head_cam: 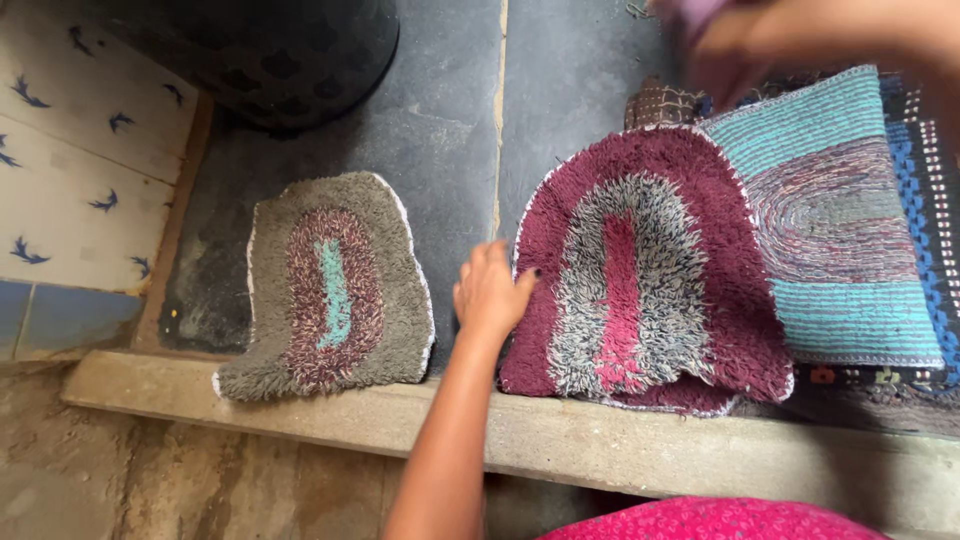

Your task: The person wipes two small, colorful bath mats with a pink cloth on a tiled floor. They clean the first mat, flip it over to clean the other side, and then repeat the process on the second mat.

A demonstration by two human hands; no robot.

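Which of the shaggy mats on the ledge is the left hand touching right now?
The maroon mat with the grey band and pink centre stripe: the left hand rests on its left edge. The grey-green mat with the teal stripe lies apart, further left, untouched.

Blurred right hand (pixel 800 40), cut by the top edge.

Left hand (pixel 490 292) flat at edge of maroon shaggy mat (pixel 650 270), grey shaggy mat (pixel 330 285) well apart, right hand (pixel 790 40) blurred above turquoise woven mat (pixel 850 200), stone surface (pixel 440 130)
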